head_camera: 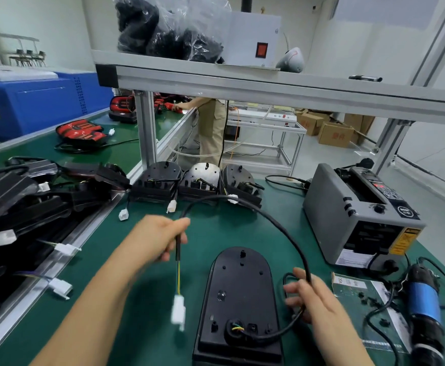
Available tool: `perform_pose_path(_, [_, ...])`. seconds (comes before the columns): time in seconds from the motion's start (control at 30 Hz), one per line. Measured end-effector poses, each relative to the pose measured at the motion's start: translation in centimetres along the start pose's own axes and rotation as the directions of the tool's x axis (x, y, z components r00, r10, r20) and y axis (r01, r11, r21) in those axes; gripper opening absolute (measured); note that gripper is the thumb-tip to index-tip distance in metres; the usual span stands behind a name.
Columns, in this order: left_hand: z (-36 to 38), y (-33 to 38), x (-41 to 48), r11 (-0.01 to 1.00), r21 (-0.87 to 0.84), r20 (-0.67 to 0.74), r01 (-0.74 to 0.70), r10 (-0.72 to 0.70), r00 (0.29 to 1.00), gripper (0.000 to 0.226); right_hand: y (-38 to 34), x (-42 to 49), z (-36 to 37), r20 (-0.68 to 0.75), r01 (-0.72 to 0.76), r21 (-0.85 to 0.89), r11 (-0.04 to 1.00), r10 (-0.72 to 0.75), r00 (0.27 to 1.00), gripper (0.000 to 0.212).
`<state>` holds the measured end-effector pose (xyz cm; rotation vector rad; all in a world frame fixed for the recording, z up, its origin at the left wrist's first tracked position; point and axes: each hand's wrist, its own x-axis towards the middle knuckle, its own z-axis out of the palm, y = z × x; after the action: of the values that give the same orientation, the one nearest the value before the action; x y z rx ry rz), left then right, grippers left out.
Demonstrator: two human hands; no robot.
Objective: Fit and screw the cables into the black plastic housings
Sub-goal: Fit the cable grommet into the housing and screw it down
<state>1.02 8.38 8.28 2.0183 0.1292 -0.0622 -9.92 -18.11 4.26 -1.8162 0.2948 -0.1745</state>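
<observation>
- One black cable (pixel 268 215): light, limp and springy, I judge. I'd hold it by the sheath, never by the thin wires or the white connector (pixel 178 311). It arcs across centre frame into the housing's lower end.
- One housing (pixel 238 294), lower centre: rigid, light plastic.
- Three further housings (pixel 160 180), in a row mid-frame.
- My left hand (pixel 158 239) pinches the sheath end.
- My right hand (pixel 311 299) curls round the cable.

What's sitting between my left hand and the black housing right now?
Head view: only the white plug of the cable, dangling from the left hand above the green mat, left of the housing.
</observation>
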Motion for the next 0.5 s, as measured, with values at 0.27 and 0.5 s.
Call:
perform_pose_path(0.27, [3.1, -3.8, -4.2, 0.965, -0.045, 0.284, 0.259, -0.236, 0.929, 0.031, -0.2, 0.1, 1.0, 0.108, 0.066, -0.697, 0.714, 0.013, 0.994, 0.058])
perform_pose_path(0.5, [4.0, -3.8, -6.7, 0.862, 0.497, 0.207, -0.097, -0.01, 0.978, 0.023, -0.5, 0.5, 1.2, 0.131, 0.114, -0.922, 0.37, 0.023, 0.991, 0.04])
